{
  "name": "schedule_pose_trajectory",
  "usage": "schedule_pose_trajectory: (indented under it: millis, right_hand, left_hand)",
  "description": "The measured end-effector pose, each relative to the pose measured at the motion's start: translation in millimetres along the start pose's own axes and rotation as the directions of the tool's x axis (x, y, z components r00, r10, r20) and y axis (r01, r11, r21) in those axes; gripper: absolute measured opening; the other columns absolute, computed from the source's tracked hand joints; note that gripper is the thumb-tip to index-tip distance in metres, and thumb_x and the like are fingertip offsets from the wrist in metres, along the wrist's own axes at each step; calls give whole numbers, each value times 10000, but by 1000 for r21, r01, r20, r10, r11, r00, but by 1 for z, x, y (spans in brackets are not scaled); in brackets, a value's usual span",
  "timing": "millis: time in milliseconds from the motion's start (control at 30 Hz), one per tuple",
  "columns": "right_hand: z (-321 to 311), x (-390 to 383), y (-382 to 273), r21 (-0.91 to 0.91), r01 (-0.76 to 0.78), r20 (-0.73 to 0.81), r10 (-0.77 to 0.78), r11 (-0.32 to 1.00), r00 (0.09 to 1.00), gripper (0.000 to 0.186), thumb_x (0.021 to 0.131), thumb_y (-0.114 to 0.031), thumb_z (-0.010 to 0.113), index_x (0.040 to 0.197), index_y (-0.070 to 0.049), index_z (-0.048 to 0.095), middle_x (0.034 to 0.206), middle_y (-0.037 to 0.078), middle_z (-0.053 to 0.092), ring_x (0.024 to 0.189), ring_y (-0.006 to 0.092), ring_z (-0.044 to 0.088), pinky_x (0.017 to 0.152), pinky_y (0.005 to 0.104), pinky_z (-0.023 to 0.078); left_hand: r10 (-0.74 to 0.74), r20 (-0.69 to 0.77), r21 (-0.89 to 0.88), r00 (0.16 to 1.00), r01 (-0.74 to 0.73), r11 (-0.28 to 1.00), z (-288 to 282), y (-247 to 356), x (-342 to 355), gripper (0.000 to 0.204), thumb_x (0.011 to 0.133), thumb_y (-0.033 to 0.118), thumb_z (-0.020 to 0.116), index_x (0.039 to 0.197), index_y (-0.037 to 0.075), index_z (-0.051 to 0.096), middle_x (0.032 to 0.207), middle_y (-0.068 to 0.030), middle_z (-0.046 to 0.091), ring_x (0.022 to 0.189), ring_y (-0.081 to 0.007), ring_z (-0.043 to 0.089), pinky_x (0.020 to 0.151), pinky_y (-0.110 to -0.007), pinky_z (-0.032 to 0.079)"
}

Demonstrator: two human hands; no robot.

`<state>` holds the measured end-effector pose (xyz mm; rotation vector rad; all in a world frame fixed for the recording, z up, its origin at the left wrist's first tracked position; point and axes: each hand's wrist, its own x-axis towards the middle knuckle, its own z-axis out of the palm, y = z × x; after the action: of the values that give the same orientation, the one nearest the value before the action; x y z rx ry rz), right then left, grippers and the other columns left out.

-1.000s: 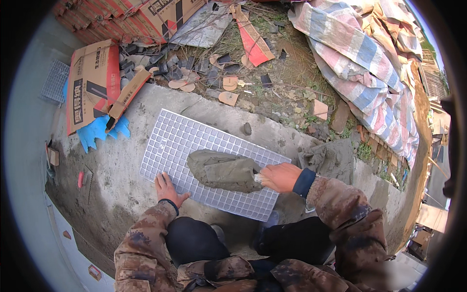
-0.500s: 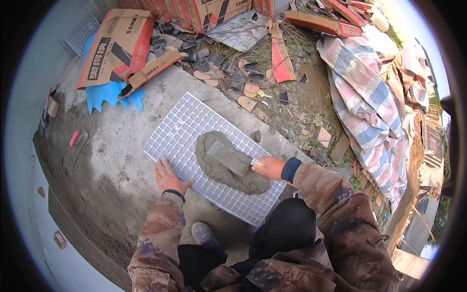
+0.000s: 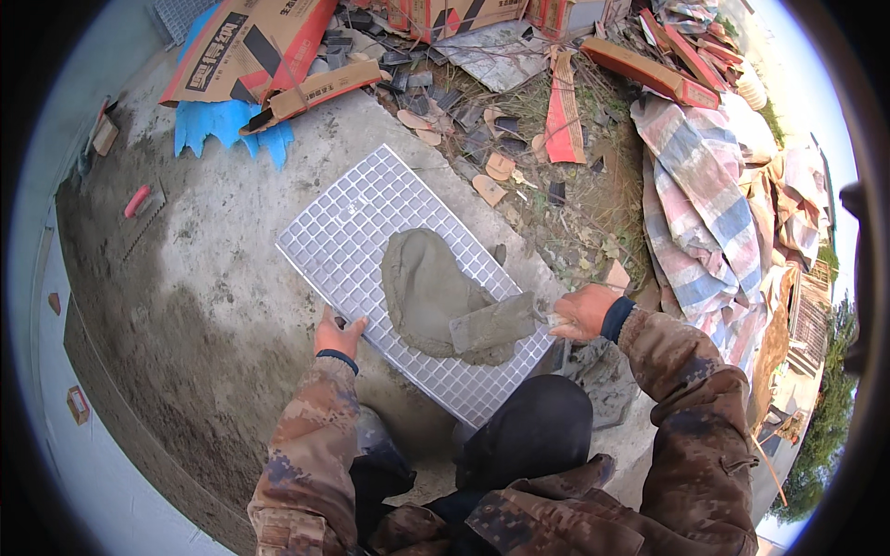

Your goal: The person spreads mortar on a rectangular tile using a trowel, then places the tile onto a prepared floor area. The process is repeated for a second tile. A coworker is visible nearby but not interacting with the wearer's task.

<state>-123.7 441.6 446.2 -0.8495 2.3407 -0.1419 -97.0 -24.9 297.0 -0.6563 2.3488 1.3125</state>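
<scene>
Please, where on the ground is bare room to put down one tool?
The widest bare patch is concrete between the red-handled tool and the grid sheet. A narrower strip, with one clump, lies between the sheet's upper right edge and the broken pieces. Crowded parts: the top, with cardboard, and the sheet's middle, with mortar and the trowel.

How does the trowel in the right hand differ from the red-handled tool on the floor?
The trowel is in the right hand, against grey mortar; the red-handled tool lies loose on the floor. The trowel's blade edges look straight; the red-handled tool has a toothed edge. Both are bladed hand tools.
</scene>
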Motion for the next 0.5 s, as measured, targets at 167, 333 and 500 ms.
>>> schedule_pose_trajectory:
  millis: [167,333,500]
  right_hand:
    - [20,61,-4,-262,239,-124,-279,935,952,277,884,-390,617,931,-131,531,777,78,582,678,320,649,587,458,521]
    - [32,130,-24,-48,-55,-298,38,997,954,352,914,-438,613,902,-90,558,785,127,625,684,357,651,593,466,521]
    - [21,150,-79,503,-317,-133,434,804,891,426,949,-479,569,929,-53,582,750,153,627,688,346,642,594,467,514]
  left_hand:
    - [73,16,-53,997,-72,996,1,-7,9,531,765,126,796,1226,-40,592,944,-166,725,838,-232,695,765,-355,538]
    - [18,57,-50,998,-15,999,0,-11,10,568,761,156,809,1235,-60,584,937,-167,724,817,-227,687,764,-357,537]
    - [60,-22,32,998,-60,998,-1,-8,7,662,766,195,814,1307,-74,543,915,-175,720,799,-227,680,752,-368,533]
